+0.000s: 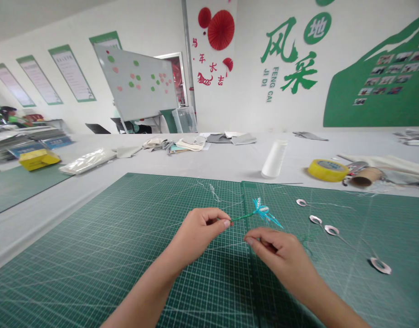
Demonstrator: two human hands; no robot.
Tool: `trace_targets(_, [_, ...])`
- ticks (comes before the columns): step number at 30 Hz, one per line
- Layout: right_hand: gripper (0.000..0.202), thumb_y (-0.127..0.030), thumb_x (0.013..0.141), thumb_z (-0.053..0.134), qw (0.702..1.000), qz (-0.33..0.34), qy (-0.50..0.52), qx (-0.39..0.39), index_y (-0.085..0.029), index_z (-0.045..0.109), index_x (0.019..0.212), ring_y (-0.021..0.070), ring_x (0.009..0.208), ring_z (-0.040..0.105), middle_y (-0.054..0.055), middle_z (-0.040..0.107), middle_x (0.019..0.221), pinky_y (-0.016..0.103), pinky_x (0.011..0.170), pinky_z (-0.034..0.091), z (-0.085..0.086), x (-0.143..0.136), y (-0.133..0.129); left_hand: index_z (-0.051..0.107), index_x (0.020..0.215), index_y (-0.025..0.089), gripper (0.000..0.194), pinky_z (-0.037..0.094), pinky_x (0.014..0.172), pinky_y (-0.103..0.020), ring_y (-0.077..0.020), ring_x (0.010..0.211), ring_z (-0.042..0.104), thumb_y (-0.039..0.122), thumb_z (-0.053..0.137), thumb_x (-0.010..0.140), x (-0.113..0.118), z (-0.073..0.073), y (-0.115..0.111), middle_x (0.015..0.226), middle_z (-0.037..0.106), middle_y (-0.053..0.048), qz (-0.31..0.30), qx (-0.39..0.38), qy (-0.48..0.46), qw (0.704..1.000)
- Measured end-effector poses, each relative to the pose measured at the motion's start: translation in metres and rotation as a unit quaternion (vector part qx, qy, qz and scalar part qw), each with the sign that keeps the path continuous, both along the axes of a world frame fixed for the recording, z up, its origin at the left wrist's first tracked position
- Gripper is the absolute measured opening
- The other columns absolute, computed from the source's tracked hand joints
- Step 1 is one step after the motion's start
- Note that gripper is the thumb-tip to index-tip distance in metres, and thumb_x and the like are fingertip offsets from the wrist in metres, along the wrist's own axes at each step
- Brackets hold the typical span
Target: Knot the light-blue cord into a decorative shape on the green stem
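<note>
A small blue flower (262, 209) with white bead-like parts sits on a thin green stem (242, 217). The end of that stem is pinched between the thumb and forefinger of my left hand (204, 228), and the flower points right. Just below and to the right of the stem is my right hand (278, 248), its thumb and forefinger pressed together; whatever they hold, if anything, is too small to make out. Both hands are over the green cutting mats (209, 273). Pale oval pieces on thin wires (331, 230) lie to the right.
Behind the mats stand a white thread cone (274, 159), a yellow tape roll (328, 170) and a cardboard tube (366, 176). Fabric scraps (189, 144) lie farther back. At left are a yellow box (39, 159) and a plastic-wrapped packet (88, 161). A person (16, 117) is far left.
</note>
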State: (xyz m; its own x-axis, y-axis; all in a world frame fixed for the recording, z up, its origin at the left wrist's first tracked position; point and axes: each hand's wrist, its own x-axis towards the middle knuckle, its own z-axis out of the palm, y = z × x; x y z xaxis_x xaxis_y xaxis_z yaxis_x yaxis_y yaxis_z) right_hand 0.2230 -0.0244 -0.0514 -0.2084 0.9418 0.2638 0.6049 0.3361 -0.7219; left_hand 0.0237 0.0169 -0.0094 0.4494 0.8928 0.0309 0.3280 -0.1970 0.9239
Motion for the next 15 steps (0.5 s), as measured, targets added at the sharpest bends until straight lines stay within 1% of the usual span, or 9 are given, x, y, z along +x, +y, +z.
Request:
trace_targets(3, [0.024,-0.035,0.089,0.051,1.000,-0.013,0.017,-0.023,-0.022,0.067,0.077,0.0149,0.051,0.046,-0.003,0.051,0.055,0.027,0.052,0.035,-0.005,0.003,0.001,0.067,0.078,0.016,0.019,0.028,0.053,-0.023,-0.0096,0.054,0.034,0.030,0.056,0.083,0.000,0.003,-0.001,0.058,0.045,0.005,-0.026,-0.022,-0.012,0.999])
trace_targets(5, [0.024,-0.037,0.089,0.051,0.998,-0.013,0.046,-0.040,-0.023,0.068,0.079,0.0157,0.055,0.048,-0.003,0.054,0.058,0.027,0.053,0.037,-0.008,0.006,0.002,0.068,0.079,0.016,0.018,0.028,0.053,-0.023,-0.0094,0.055,0.034,0.029,0.057,0.083,-0.001,0.005,-0.003,0.059,0.046,0.004,-0.050,-0.034,-0.019,0.998])
trace_targets(8, [0.023,-0.039,0.087,0.055,0.991,0.011,0.112,-0.073,-0.022,0.068,0.078,0.0160,0.061,0.052,-0.001,0.060,0.066,0.027,0.056,0.040,-0.010,0.009,0.005,0.070,0.080,0.016,0.017,0.029,0.054,-0.022,-0.0094,0.057,0.037,0.027,0.058,0.082,-0.002,0.008,-0.005,0.063,0.050,0.003,-0.094,-0.051,-0.027,0.994])
trace_targets(12, [0.024,-0.040,0.082,0.062,0.974,0.039,0.177,-0.138,-0.018,0.069,0.073,0.0144,0.058,0.051,-0.001,0.059,0.062,0.025,0.053,0.038,-0.008,0.012,0.011,0.072,0.081,0.017,0.016,0.034,0.058,-0.021,-0.0104,0.061,0.043,0.025,0.059,0.082,-0.003,0.009,-0.008,0.065,0.057,0.002,-0.151,-0.061,-0.023,0.986])
trace_targets(15, [0.028,-0.045,0.080,0.064,0.960,0.050,0.215,-0.170,-0.018,0.069,0.073,0.0130,0.057,0.048,-0.001,0.057,0.062,0.025,0.052,0.037,-0.006,0.014,0.012,0.074,0.085,0.017,0.018,0.037,0.061,-0.022,-0.0118,0.065,0.048,0.026,0.059,0.082,-0.004,0.007,-0.009,0.072,0.064,0.000,-0.185,-0.058,-0.004,0.981])
